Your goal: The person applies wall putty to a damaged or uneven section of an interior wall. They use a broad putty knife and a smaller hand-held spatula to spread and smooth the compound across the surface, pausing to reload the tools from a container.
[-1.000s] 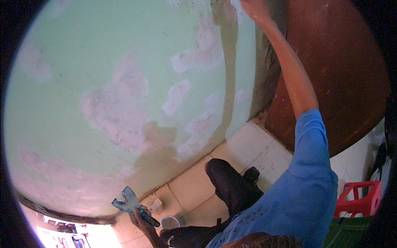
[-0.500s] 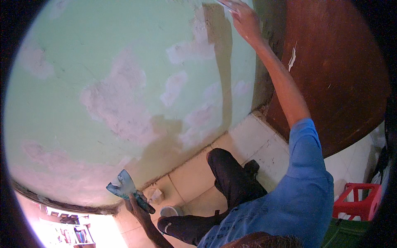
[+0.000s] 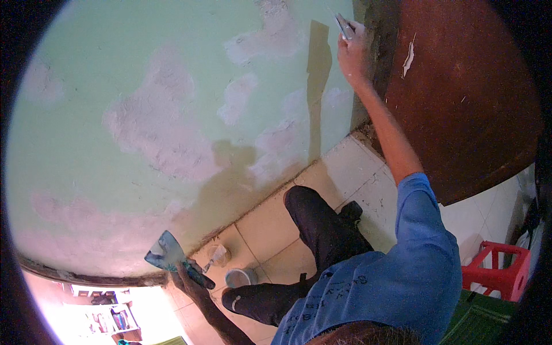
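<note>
In my left hand is a wide putty knife, fingers wrapped round its dark handle. Pale paste coats part of its bluish blade, which is held low near the foot of the wall. My right arm reaches up to the right edge of the light green wall. There my right hand grips a thin flat-bladed scraper, seen nearly edge-on. Whether its blade touches the wall, I cannot tell. Rough whitish-pink patches of filler mark the wall.
A small round tub and a pale container stand on the tiled floor by my knee. A brown wooden panel rises at the right. Behind me are a red plastic stool and something green. Shelves show lower left.
My right hand has come down and slightly right with its scraper. The left hand still holds the putty knife at nearly the same place. The view has shifted a little.
</note>
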`<state>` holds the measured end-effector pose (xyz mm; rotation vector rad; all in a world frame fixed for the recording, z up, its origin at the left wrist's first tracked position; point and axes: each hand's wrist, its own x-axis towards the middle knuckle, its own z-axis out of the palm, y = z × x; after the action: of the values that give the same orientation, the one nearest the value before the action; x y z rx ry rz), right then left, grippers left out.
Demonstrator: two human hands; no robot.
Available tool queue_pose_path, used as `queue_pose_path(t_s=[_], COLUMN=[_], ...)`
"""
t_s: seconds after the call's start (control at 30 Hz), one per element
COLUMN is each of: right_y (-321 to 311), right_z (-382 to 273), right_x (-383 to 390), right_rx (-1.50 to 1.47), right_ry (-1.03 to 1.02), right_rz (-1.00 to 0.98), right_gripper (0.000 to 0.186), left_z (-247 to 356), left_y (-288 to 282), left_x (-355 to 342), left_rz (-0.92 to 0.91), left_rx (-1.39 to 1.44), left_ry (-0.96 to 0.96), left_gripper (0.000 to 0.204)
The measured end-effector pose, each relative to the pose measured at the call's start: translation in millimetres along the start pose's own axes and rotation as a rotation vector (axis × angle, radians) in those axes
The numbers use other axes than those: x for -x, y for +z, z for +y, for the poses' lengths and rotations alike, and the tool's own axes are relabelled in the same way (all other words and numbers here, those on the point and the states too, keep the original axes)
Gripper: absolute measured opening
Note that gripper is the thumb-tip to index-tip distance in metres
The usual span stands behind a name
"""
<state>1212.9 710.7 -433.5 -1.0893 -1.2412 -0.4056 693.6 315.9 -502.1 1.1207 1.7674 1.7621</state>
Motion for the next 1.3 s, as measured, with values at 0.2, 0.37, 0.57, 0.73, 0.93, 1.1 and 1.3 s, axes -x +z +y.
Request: queue_pose_path(t_s=[0.2, 0.37, 0.57, 0.73, 0.93, 1.1, 1.3], right_y=[62, 9, 1, 33, 11, -11, 1], right_z=[-28, -1, 72, 122, 124, 68, 89], right_x=[86, 150, 43, 28, 29, -47, 24], right_rx=[0.229, -0.368, -0.616, -0.536, -0.137, 0.036, 0.448], right_ry=[0.039, 0.176, 0.865, 0.943, 0.670, -0.034, -0.134], right_rz=[-0.203, -0.547, -0.165, 0.115, 0.355, 0.159, -0.702], right_gripper=[0.080, 0.058, 0.026, 0.029, 0.031, 0.020, 0.025], left_z=[-1, 17, 13, -6, -6, -34, -3], left_y=[7, 28, 17, -8, -5, -30, -2], left_x=[-2, 5, -3, -6, -2, -14, -5], left_rz=[0.016, 0.026, -0.022, -0.003, 0.027, -0.001, 0.005], left_rx=[0.003, 0.002, 0.008, 0.058, -0.010, -0.013, -0.023], left_ry=[0.109, 0.115, 0.086, 0.004, 0.043, -0.052, 0.020], left_gripper=[0.026, 0.028, 0.026, 0.025, 0.024, 0.025, 0.028])
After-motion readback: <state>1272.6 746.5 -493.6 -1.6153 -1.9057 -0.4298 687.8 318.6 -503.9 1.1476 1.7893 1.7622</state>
